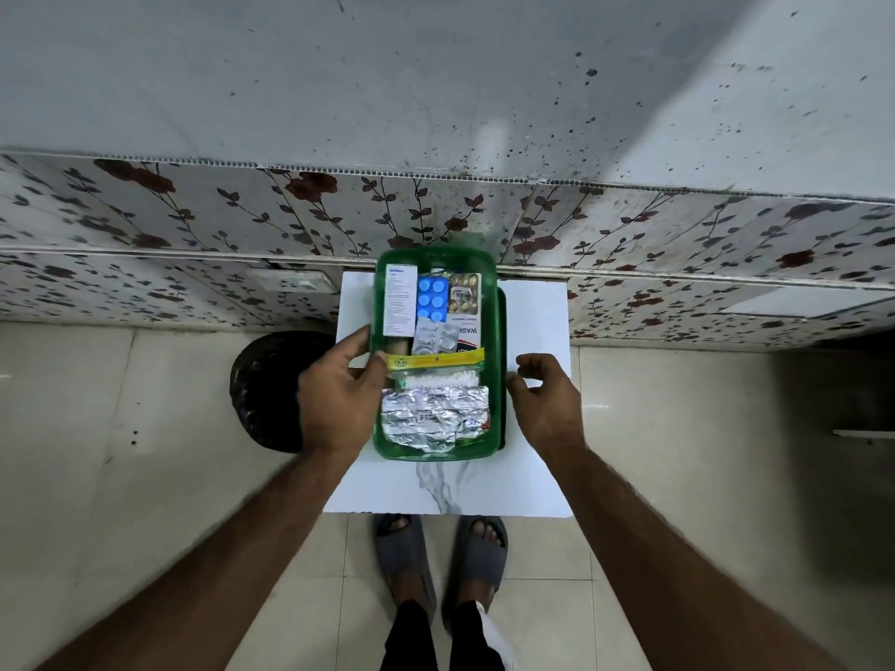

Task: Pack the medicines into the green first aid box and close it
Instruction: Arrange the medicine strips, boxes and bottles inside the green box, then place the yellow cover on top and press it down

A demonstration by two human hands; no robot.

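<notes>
Green first aid box (387, 445) mid-frame packed full, lid apparently not yet shut; left hand (339, 399) fingers clamped on its left rim; right hand (547, 404) fingers loosely curled, empty

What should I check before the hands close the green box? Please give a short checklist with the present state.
1. Medicines inside the green first aid box: ok, blue tablet strip and foil strips lie within the walls.
2. Yellow packet below the rim: cannot tell; its end lies at the left wall.
3. Left hand steadies the box: ok, on the left wall.
4. Right hand on the lid: cannot tell; it is beside the dark edge on the right.
5. White table free of loose medicines: ok.
</notes>
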